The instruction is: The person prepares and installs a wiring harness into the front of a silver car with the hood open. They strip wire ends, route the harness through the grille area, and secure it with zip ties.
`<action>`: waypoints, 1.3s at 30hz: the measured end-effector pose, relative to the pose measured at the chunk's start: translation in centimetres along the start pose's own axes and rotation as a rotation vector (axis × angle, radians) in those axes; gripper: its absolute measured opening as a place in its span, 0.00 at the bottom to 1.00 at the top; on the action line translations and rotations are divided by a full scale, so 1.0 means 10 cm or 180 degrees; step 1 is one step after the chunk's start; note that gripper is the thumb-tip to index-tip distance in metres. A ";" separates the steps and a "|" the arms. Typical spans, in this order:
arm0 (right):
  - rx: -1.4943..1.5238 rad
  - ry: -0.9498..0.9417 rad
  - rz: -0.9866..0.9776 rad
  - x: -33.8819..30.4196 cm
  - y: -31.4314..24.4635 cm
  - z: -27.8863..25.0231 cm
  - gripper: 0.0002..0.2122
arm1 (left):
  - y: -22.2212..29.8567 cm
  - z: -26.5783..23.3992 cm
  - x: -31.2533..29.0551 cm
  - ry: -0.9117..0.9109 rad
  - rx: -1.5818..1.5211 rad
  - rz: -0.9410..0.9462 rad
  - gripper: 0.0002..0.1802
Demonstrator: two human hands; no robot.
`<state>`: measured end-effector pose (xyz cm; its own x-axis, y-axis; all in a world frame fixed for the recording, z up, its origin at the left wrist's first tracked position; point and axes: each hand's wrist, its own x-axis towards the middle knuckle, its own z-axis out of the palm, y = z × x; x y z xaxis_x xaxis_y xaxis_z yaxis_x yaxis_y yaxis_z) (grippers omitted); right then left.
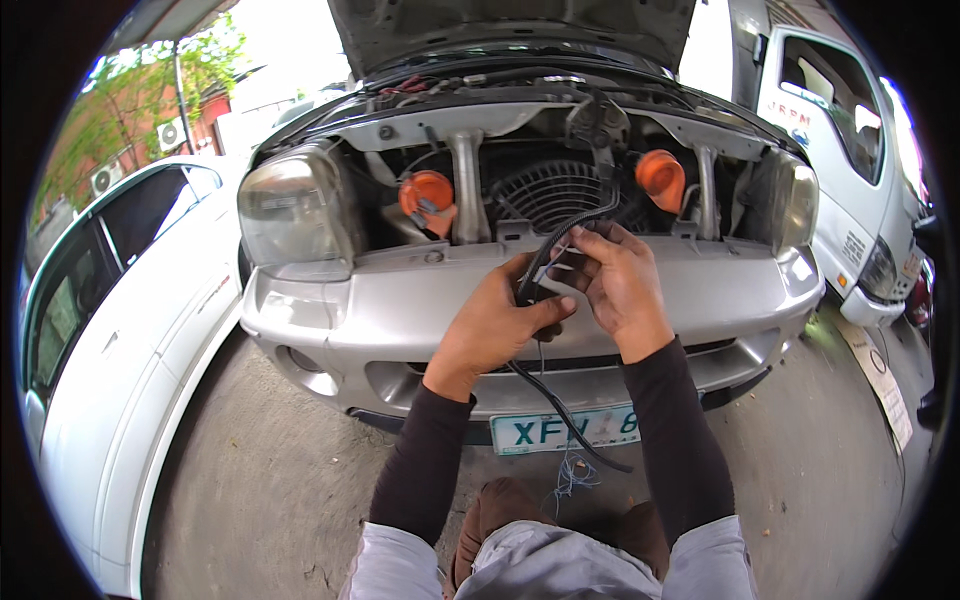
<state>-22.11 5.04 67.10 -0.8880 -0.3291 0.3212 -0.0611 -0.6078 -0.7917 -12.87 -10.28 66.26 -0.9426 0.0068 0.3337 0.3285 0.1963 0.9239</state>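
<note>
Black corrugated wire loom [560, 240] w/ thin wires, held in front of silver car bumper [400, 300], below orange round horns [428, 195]. Left hand [495, 325] clenched round loom; right hand [615, 280] pinched wire ends. Best kept taut, ends separated.

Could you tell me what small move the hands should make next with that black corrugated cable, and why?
Probably draw the thin wire ends a little further out. The left hand grips the black corrugated cable, which runs up to the silver car's open grille, while the right hand pinches the thin wire ends showing at its mouth. They look short and bunched.
</note>
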 end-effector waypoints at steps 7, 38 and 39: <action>0.0684 -0.0322 0.0173 0.54 0.32 0.54 0.05 | 0.36 -1.06 0.25 0.0672 0.0257 0.0255 0.11; -0.1584 0.0090 -0.0309 -1.51 0.17 -0.90 0.14 | 0.94 -1.73 1.07 0.0232 0.2860 0.0182 0.22; -0.1575 0.0229 -0.0255 -1.65 0.19 -1.06 0.14 | 0.93 -1.74 1.07 0.0242 0.2813 0.0161 0.22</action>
<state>-12.45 16.98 54.82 -0.8997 -0.2344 0.3682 -0.3235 -0.2080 -0.9231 -18.82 -25.43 81.71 -0.9115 -0.0230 0.4107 0.1742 0.8829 0.4361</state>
